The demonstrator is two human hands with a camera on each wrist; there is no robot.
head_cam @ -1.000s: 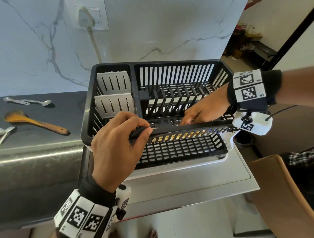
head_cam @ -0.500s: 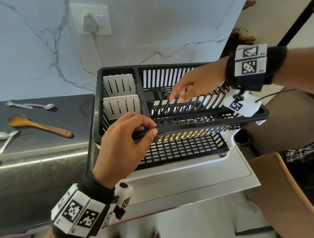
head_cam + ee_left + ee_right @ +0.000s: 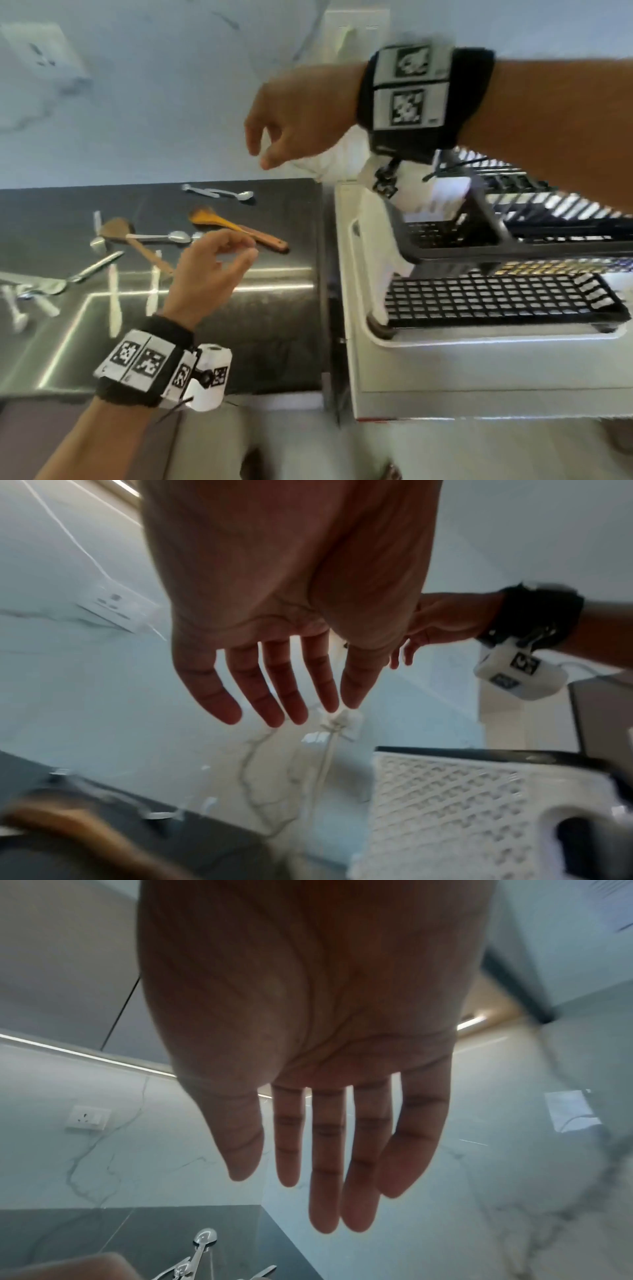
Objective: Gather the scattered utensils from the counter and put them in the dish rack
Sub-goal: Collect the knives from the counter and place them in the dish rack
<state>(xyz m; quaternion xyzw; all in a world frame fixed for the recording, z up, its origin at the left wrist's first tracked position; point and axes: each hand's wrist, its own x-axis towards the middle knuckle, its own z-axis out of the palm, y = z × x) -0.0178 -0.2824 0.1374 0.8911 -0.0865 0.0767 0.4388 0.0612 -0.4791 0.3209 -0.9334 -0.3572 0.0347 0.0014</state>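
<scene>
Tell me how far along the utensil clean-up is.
Barely begun. Done: nothing that shows; the visible parts of the dish rack hold no utensils. In hand: nothing; the left hand and right hand are both empty above the counter. Left: the wooden spoon, the metal spoons, the white knife and the rest.

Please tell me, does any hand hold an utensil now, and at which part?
Nothing is held: left hand and right hand hover empty above the counter.
</scene>
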